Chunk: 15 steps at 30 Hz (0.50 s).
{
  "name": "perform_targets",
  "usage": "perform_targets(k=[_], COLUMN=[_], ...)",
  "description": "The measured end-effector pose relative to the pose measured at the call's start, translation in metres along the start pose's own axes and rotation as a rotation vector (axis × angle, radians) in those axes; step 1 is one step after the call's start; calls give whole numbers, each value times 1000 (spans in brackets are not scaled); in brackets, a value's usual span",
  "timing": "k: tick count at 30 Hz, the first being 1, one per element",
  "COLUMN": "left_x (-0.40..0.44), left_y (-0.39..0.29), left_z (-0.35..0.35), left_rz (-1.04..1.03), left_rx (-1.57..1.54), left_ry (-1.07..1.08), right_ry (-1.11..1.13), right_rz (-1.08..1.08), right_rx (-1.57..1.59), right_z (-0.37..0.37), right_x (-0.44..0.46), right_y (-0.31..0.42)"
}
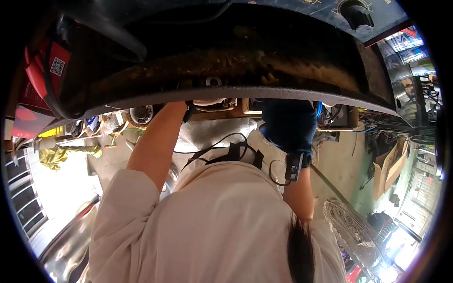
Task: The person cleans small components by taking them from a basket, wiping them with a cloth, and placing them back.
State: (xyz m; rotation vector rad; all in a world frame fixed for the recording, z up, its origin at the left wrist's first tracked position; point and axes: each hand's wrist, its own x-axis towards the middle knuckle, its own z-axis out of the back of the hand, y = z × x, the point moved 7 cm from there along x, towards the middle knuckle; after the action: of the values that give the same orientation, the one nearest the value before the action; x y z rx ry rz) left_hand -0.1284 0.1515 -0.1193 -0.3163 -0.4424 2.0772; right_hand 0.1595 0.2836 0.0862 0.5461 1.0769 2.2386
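Note:
A dark metal ledge (255, 93) with a grey front edge crosses the upper view. My left hand reaches up under this edge; only the wrist (178, 107) shows, with a black band beside it, and its fingers are hidden. My right hand (289, 123) wears a dark blue glove, and its fingers also disappear beneath the edge. What either hand touches cannot be seen. A small black device (293, 167) with a cable sits at my right wrist. On the dark, brown-stained surface above the edge lies a small pale ring (213, 81).
A red box (57, 66) stands at the upper left, and a panel knob (356, 15) shows at the upper right. A round metal part (141, 114) is near my left forearm. An open cardboard box (390, 167) and a fan (347, 226) stand at right.

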Motion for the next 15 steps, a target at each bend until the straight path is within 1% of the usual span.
perform_targets(k=[3,5,11,13,15], left_x=[0,5,28,29,29], left_y=[2,2,-6,-9,-8], left_z=[12,10,-38,-51,-61], left_rz=[33,32,-30,-39,-44], left_rx=[-44,-51,79,136,170], left_ry=[10,31,108,107,102], right_ry=[37,29,102,61,-32], right_rz=[-13,-60,-275,-339,-415], right_rx=[57,174,783,869,946], right_z=[-8,-6,-12,-15,-10], right_x=[1,4,-2,-3,-6], right_y=[-6,-15,-45,-46,-45])
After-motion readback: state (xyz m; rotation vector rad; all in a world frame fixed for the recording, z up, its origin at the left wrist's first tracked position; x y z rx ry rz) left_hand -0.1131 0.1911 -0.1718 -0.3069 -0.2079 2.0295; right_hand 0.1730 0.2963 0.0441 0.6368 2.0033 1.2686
